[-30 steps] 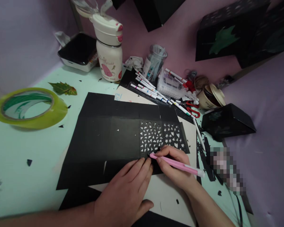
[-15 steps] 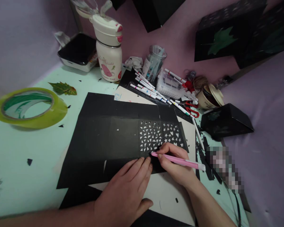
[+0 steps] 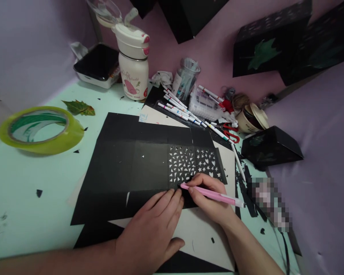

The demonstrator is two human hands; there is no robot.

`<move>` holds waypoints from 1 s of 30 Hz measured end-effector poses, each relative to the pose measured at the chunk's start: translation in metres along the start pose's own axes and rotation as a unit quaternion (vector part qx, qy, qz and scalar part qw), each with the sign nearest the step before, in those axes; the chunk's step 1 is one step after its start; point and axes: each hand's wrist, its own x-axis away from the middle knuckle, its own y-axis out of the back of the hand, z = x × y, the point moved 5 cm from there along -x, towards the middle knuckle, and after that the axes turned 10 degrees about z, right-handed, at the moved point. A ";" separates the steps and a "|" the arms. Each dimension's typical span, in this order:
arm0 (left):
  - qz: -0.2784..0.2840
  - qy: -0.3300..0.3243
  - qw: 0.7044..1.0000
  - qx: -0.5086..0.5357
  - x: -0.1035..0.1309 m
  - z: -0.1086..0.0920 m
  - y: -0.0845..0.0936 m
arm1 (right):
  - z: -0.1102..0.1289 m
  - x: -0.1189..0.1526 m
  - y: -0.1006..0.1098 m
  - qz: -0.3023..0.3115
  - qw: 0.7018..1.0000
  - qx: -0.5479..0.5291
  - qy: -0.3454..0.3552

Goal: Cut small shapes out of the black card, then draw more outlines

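A black sheet of card (image 3: 111,160) with fold lines lies across the work surface. On its right part are rows of small cut-out triangles (image 3: 181,164), beside stars and hearts (image 3: 208,163). Between the fingers and thumb of my right hand (image 3: 210,196) is a slim pink craft knife (image 3: 215,194), its tip down at the card just below the triangles. The blade itself is too small to make out. My left hand (image 3: 157,219) lies flat on the lower edge of the card, fingers stretched out, the fingertips close to the knife's tip.
Yellow-green tape (image 3: 71,135) and a leaf (image 3: 78,107) lie left. Behind stand a white bottle (image 3: 134,74), a jar (image 3: 186,78) and several white markers (image 3: 183,112). Red-handled scissors (image 3: 231,135) and a black box (image 3: 271,147) are right. White paper (image 3: 200,233) lies under the card.
The knife's tip has shifted slightly left along the card, with my right hand moving along. My left hand stays pressed on the card. The view has shifted a little.
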 end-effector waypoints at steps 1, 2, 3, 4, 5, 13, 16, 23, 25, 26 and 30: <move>0.001 0.000 1.000 -0.001 0.000 0.000 0.000 | 0.000 0.000 0.000 0.001 1.000 0.004 -0.001; 0.001 -0.001 1.000 -0.002 -0.001 0.000 0.000 | 0.000 0.000 0.000 0.002 1.000 0.007 -0.001; 0.002 -0.001 1.000 -0.002 -0.001 0.000 0.000 | 0.000 0.000 0.000 0.002 1.000 0.010 -0.001; 0.002 0.001 1.000 -0.003 -0.001 0.000 0.001 | 0.000 0.000 0.000 0.002 1.000 0.012 -0.001; 0.001 0.002 1.000 -0.003 -0.001 0.001 0.001 | 0.000 0.000 0.000 0.002 1.000 0.013 0.000; 0.008 0.004 1.000 0.007 0.000 0.000 -0.001 | -0.001 -0.002 -0.001 0.009 1.000 0.007 -0.022; 0.010 0.003 1.000 0.010 0.001 0.000 -0.001 | 0.000 -0.003 0.000 0.006 1.000 0.001 -0.027; 0.030 -0.002 0.999 0.017 0.000 0.000 -0.001 | 0.000 -0.005 0.001 -0.005 1.000 0.002 -0.013; 0.032 -0.002 0.999 0.019 0.000 0.000 -0.001 | -0.002 -0.004 0.002 -0.009 1.000 0.010 0.000; 0.030 -0.002 0.999 0.019 0.000 0.000 -0.001 | -0.003 -0.003 0.002 -0.017 1.000 0.013 0.009; 0.019 0.002 0.999 0.026 0.001 0.000 -0.002 | -0.003 0.003 0.005 -0.075 0.996 0.029 0.035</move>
